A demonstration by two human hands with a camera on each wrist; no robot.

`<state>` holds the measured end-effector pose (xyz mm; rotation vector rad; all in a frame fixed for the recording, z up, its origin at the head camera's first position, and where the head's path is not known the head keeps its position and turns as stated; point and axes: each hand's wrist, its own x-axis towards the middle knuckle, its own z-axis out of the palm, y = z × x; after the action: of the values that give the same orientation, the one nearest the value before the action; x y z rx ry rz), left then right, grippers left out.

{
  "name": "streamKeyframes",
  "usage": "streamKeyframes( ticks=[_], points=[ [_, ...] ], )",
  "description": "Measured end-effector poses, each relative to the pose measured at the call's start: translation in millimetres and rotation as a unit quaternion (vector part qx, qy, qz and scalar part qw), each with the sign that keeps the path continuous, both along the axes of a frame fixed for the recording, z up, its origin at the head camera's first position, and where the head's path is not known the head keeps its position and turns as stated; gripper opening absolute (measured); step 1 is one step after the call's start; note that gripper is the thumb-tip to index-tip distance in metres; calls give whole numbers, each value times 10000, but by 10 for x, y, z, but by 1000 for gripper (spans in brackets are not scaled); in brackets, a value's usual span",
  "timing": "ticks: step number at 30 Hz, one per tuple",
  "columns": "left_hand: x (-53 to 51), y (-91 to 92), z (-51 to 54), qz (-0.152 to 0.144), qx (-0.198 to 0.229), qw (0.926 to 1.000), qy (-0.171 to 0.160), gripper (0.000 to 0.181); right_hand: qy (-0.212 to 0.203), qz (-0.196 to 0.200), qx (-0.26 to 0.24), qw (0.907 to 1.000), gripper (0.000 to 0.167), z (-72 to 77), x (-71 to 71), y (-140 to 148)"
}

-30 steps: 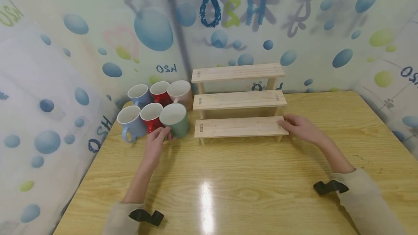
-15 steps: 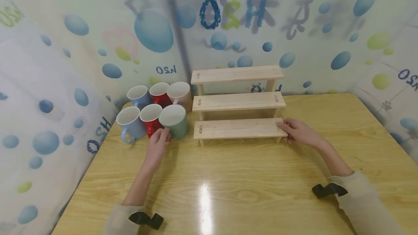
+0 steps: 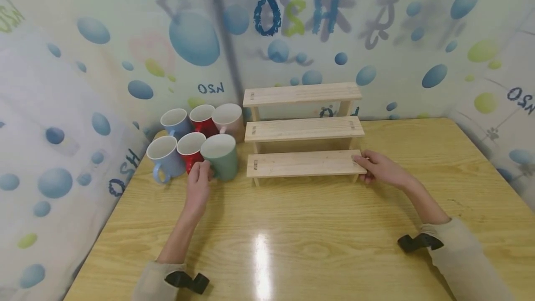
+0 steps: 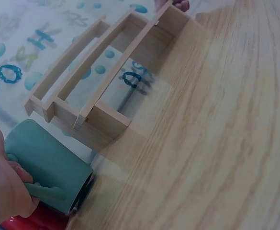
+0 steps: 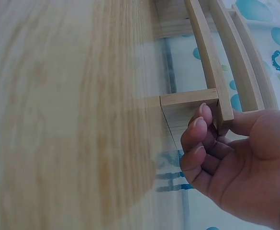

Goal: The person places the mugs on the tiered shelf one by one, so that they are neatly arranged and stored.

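A green mug point(image 3: 221, 158) stands at the front right of a group of mugs. My left hand point(image 3: 198, 188) grips its handle point(image 4: 45, 191), fingers curled round it in the left wrist view. Whether the mug's base touches the table is hard to tell. To the right stands a three-tier wooden shelf point(image 3: 305, 164). My right hand point(image 3: 385, 169) pinches the right end of its lowest board, thumb above and curled fingers below, as the right wrist view point(image 5: 254, 158) shows.
Beside the green mug are red mugs point(image 3: 191, 145) point(image 3: 205, 120), blue mugs point(image 3: 164, 154) point(image 3: 176, 122) and a pale pink mug point(image 3: 230, 120). All are on a wooden table point(image 3: 317, 236). A patterned wall covering point(image 3: 138, 27) stands close behind and to the left.
The green mug has shifted slightly left and toward me with my left hand. My right hand stays at the end of the lowest board. The head view has shifted a little.
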<state>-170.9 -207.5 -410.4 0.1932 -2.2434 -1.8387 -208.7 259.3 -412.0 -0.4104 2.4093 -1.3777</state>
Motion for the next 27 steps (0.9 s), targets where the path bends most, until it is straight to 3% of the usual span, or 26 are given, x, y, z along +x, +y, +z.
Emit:
streamKeyframes(
  ticks=[8, 14, 20, 27],
  points=[
    [20, 28, 22, 217, 38, 9994, 249, 37, -42, 10, -85, 10000, 36, 8, 10, -8],
    [49, 57, 94, 377, 208, 9972, 619, 36, -29, 31, -89, 10000, 36, 16, 15, -9],
    [76, 84, 202, 329, 272, 9954, 854, 36, -11, 29, -35, 10000, 36, 28, 19, -15],
    [94, 122, 321, 189, 680, 9914, 1102, 32, -43, 25, -11, 10000, 36, 42, 14, -32]
  ],
)
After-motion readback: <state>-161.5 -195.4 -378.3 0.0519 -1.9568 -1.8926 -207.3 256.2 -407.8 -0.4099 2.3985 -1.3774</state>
